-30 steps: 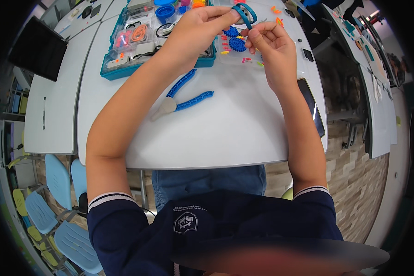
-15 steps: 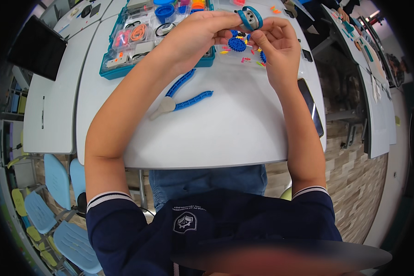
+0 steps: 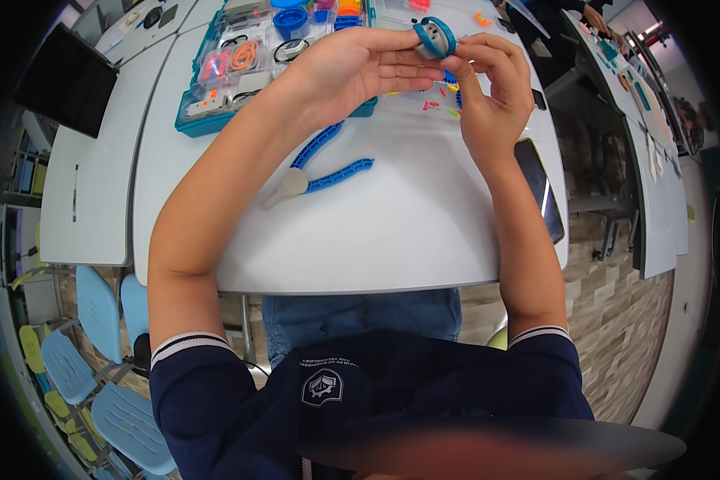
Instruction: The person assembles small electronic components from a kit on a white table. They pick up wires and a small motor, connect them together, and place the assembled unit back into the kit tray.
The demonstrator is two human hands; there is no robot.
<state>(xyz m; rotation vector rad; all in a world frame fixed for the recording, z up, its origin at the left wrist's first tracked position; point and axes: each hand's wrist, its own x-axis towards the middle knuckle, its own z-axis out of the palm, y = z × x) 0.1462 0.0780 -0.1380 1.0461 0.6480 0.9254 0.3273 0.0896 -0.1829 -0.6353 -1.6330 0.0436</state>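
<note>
Both hands are raised over the far part of the table around a small grey wheel with a teal rim (image 3: 435, 38). Its grey face has small dark holes. My left hand (image 3: 352, 68) grips the wheel's left side at the fingertips, with its lower fingers stretched out beneath. At the wheel's right edge, my right hand (image 3: 494, 88) pinches with thumb and index finger, the other fingers curled. Nearer to me on the white table (image 3: 392, 232) lies a V-shaped piece, two blue toothed beams (image 3: 340, 174) joined at a grey connector (image 3: 294, 182).
A teal-edged parts case (image 3: 204, 124) with compartments of coloured pieces stands at the far left. Beyond my hands, a clear tray (image 3: 412, 108) holds small bright bits and blue gears. A dark phone (image 3: 542, 192) lies by the right table edge. Blue chairs (image 3: 132, 424) stand lower left.
My left hand's lower fingers have straightened and now cover the blue gear seen before. My right hand has shifted slightly right and turned. The wheel stays between both hands.
</note>
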